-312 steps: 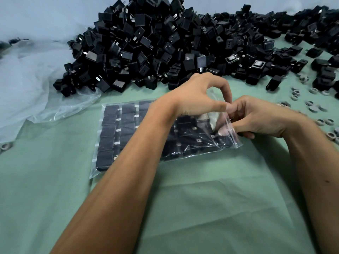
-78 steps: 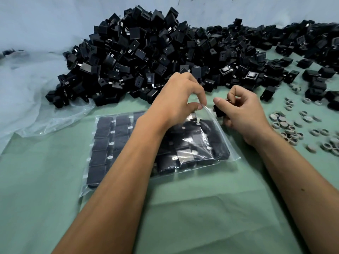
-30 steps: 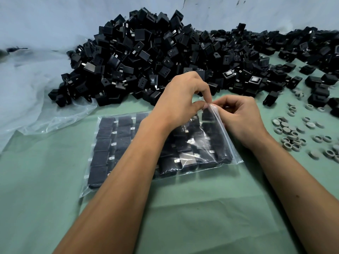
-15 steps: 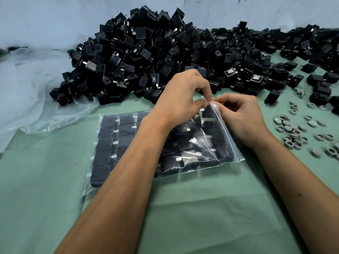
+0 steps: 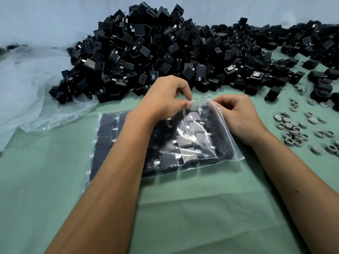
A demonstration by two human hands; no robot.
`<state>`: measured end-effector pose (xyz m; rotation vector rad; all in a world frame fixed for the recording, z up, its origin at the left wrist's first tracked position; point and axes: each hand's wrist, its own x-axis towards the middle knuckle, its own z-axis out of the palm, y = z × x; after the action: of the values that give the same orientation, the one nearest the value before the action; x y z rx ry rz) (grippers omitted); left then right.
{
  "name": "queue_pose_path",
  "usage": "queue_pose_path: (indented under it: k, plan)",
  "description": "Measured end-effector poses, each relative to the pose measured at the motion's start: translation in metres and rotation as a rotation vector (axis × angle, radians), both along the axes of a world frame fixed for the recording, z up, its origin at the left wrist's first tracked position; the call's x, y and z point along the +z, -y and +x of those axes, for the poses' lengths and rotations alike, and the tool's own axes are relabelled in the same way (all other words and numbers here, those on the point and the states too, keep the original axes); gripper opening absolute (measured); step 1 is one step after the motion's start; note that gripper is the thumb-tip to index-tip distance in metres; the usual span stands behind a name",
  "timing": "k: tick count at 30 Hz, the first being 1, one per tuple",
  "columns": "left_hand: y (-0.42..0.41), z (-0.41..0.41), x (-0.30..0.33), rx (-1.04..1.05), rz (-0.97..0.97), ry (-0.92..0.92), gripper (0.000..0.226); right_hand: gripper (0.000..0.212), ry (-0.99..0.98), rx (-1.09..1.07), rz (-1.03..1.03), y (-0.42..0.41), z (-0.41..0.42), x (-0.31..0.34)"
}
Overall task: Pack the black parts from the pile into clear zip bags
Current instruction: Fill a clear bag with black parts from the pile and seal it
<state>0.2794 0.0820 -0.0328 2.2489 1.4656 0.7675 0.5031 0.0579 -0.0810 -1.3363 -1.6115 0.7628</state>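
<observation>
Fingers [image 5: 186,103] of both hands now pinch the mouth of the clear plastic zip bag [image 5: 192,140] full of square black plastic parts [image 5: 168,163], the right hand's loose part gone inside, so sealing looks next.

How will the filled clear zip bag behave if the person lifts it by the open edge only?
The zip bag would probably sag: its film is thin and wrinkled. Packed with black parts, it is likely heavy for its size. With the edge open, parts could slide out.

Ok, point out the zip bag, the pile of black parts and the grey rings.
zip bag [image 5: 236,154]: head view, clear near right corner.
pile of black parts [image 5: 146,52]: head view, middle of the heap.
grey rings [image 5: 293,133]: head view, middle of the cluster on the right.
</observation>
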Motion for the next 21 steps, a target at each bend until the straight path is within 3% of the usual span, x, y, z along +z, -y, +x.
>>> queue_pose_path:
  k: [4, 21]
  plan:
    - [0.001, -0.009, -0.003, 0.025, -0.105, -0.019, 0.013, 0.015, 0.005, 0.009, 0.002, 0.002, -0.001, 0.002]
    - [0.002, 0.002, -0.009, -0.011, -0.121, 0.032, 0.016, 0.018, 0.014, 0.034, 0.001, 0.003, -0.002, 0.002]
